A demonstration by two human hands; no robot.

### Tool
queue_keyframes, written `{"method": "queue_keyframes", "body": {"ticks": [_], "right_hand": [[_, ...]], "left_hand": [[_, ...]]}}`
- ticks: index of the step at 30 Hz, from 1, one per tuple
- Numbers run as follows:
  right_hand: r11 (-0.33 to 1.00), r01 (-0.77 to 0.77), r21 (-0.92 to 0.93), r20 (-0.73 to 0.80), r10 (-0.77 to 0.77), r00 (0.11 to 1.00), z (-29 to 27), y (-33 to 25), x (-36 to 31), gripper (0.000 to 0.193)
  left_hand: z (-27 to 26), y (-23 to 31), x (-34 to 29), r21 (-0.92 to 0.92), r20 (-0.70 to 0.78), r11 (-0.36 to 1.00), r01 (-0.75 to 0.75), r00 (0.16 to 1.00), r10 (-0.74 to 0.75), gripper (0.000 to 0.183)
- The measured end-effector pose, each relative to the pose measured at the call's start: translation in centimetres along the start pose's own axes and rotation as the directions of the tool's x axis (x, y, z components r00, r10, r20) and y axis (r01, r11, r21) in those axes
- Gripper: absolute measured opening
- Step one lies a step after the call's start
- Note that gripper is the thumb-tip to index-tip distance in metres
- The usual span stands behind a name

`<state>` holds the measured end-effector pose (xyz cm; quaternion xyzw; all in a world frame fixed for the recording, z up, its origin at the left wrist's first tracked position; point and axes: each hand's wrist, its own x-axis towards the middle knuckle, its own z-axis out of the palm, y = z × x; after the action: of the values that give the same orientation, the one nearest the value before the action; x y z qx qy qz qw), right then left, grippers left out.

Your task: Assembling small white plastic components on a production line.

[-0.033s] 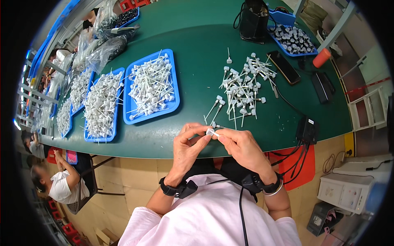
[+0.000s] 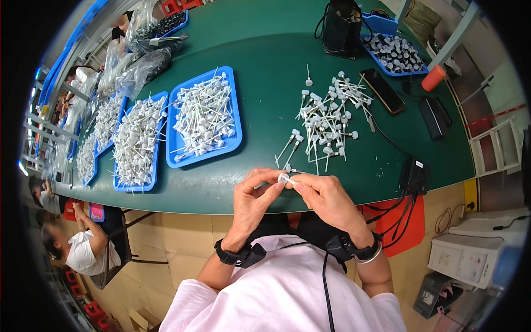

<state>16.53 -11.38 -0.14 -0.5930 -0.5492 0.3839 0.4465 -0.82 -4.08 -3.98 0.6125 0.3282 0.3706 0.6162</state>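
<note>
Over the front edge of the green table, both hands meet at one small white plastic part with a cap-like head and thin stem (image 2: 285,178). My left hand (image 2: 255,196) pinches its head between thumb and fingers. My right hand (image 2: 325,200) is closed at the stem side, thumb and forefinger pressed against it. The fingers cover some of the part. Just beyond them lies a loose heap of similar white stemmed parts (image 2: 326,119), with a few single ones nearer my hands. To the left, a blue tray (image 2: 238,135) holds many more.
More blue trays (image 2: 155,176) of white parts stand farther left, near clear plastic bags (image 2: 138,74). At right are a phone (image 2: 383,91), a black box with cables (image 2: 414,176), and a tray of black-and-white parts (image 2: 395,54). A black bag (image 2: 340,30) stands far back. Another person (image 2: 88,249) sits at left.
</note>
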Motion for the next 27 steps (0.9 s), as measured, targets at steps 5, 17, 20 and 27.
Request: {"method": "queue_keyframes", "body": {"ticks": [5, 17, 20, 27], "right_hand": [[0.981, -0.149, 0.126, 0.171, 0.126, 0.977, -0.6, 0.9, 0.6, 0.025], [0.983, -0.142, 0.120, 0.175, 0.119, 0.977, -0.3, 0.8, 0.3, 0.031], [0.991, -0.113, 0.077, 0.117, 0.104, 0.988, -0.1, 0.7, -0.3, 0.028], [0.972, 0.038, -0.232, -0.127, -0.069, 0.990, 1.3, -0.4, -1.5, 0.015]], "left_hand": [[0.4, 0.4, -0.3, -0.148, -0.008, 0.986, 0.081, 0.996, -0.083, 0.025], [0.7, 0.4, 0.0, -0.192, -0.028, 0.971, 0.143, 0.988, -0.151, 0.023], [1.0, 0.2, 0.1, -0.201, -0.035, 0.969, 0.144, 0.987, -0.154, 0.022], [1.4, -0.2, 0.3, -0.244, -0.107, 0.957, 0.156, 0.977, -0.186, 0.017]]}}
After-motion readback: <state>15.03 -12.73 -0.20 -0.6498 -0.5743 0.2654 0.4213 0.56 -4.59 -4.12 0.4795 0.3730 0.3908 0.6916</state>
